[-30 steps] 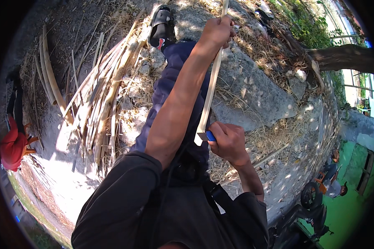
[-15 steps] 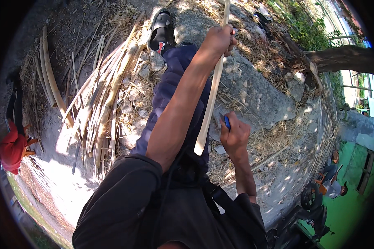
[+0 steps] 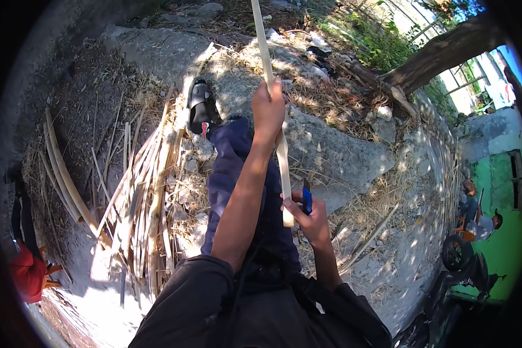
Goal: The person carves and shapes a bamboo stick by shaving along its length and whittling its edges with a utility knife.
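Pale bamboo strip (image 3: 272,98): long, thin, flat, held near-vertical above the lap. Blue-handled knife (image 3: 307,200): upright, just beside the strip's lower end.

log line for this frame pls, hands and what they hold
left hand: gripping bamboo strip high | right hand: holding blue-handled knife at strip's lower end | ground: pile of split strips at left

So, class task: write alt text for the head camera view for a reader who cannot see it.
A person's left hand grips a long pale bamboo strip, while the right hand holds a blue-handled knife at its lower end. More split strips lie on the ground to the left.
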Demonstrator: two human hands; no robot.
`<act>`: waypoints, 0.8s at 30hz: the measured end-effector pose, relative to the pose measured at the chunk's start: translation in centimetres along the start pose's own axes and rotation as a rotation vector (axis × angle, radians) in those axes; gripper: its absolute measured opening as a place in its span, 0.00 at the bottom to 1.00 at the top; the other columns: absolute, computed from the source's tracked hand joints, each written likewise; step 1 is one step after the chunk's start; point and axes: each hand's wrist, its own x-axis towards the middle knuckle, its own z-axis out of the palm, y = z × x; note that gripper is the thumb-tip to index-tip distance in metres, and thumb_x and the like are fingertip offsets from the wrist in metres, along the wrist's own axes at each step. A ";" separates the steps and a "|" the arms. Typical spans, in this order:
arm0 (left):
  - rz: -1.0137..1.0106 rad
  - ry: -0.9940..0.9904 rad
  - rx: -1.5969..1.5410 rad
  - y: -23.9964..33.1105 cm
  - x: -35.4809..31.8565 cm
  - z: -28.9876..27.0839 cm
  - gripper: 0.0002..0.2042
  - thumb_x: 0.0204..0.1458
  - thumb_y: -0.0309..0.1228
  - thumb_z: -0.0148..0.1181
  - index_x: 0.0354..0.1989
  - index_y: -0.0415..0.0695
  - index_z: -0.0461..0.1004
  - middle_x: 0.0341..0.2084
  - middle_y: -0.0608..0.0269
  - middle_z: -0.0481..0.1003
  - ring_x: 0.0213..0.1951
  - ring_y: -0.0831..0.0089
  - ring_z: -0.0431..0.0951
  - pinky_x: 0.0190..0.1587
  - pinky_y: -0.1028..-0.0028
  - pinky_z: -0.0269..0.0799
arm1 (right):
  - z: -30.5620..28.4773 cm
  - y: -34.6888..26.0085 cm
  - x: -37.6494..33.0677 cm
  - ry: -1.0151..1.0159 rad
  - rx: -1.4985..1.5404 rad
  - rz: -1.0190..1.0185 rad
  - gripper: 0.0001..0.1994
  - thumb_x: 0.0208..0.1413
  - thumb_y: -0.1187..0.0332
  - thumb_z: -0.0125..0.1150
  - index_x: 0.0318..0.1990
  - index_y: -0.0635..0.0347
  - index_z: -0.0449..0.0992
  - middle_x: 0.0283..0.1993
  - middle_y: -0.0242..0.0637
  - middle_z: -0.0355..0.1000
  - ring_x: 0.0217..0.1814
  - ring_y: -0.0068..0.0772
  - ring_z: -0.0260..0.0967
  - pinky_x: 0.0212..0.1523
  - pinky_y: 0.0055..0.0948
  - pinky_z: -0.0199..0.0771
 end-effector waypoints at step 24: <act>-0.016 -0.343 -0.486 6.6 0.7 -6.4 0.25 0.75 0.48 0.34 0.59 0.39 0.70 0.17 0.72 0.65 0.14 0.81 0.63 0.17 0.78 0.63 | 7.8 -7.4 -2.1 0.219 -0.283 -0.088 0.12 0.57 0.64 0.75 0.36 0.66 0.82 0.28 0.26 0.75 0.30 0.14 0.67 0.34 0.24 0.70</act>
